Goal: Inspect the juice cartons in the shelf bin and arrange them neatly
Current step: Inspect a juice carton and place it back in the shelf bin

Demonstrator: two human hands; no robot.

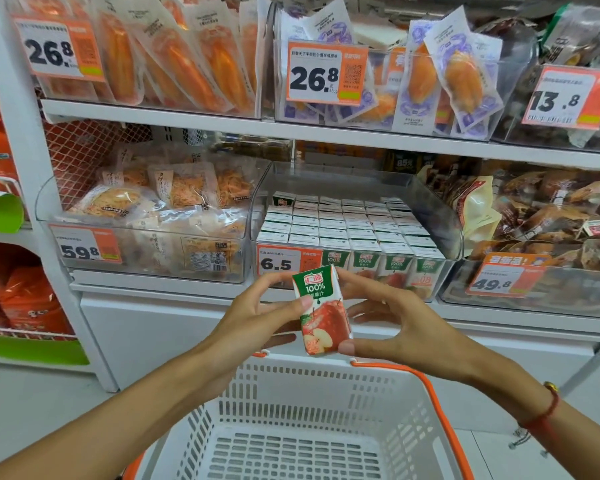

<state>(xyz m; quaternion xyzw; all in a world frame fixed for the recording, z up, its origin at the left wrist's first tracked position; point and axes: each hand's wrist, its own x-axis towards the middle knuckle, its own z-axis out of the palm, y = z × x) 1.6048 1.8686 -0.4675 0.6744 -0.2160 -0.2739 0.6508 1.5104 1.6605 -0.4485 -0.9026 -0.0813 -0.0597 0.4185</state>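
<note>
A small apple juice carton (321, 311), green on top with red apples below, is held upright between both hands in front of the shelf. My left hand (257, 317) grips its left side, thumb across the front. My right hand (385, 323) holds its right side, thumb at the bottom corner and fingers behind. Above and behind it stands the clear shelf bin (440, 209), where several rows of matching cartons (350, 225) stand packed upright. An orange price tag reading 6.5 (284, 261) hangs on the bin's front.
A white shopping basket (309, 427) with orange handles sits below my hands, with nothing in it. Clear bins of packaged snacks (153, 216) flank the juice bin left and right. The shelf above (291, 128) carries more bagged goods.
</note>
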